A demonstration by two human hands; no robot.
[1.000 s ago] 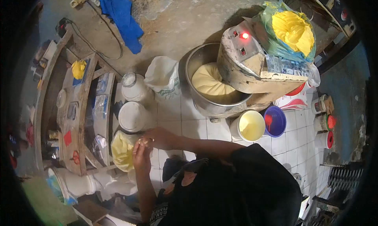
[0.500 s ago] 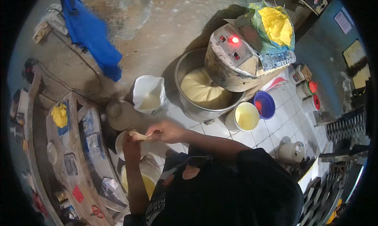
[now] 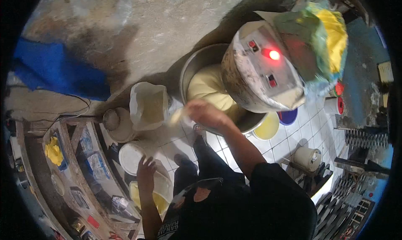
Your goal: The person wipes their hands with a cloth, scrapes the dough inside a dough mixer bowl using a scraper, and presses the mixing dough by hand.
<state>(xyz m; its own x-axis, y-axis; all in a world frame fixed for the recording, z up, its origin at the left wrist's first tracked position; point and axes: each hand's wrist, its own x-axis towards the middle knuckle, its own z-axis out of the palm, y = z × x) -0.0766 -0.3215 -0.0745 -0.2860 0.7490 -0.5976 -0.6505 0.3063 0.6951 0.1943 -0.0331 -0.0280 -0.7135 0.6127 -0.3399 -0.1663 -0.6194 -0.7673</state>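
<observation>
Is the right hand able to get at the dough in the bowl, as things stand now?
Probably yes: the right hand, holding a pale piece, appears near the rim of the bowl, and much of the dough is uncovered. The mixer head hides only part.

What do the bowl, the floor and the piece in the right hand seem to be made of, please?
Bowl: probably stainless steel, smooth, judging by its grey metallic sheen.
Floor: likely glazed ceramic tile, shown by pale squares, dark joints and glare.
Piece in the right hand: perhaps soft dough, pale yellow like the mass in the bowl; blur hides its finish.
</observation>
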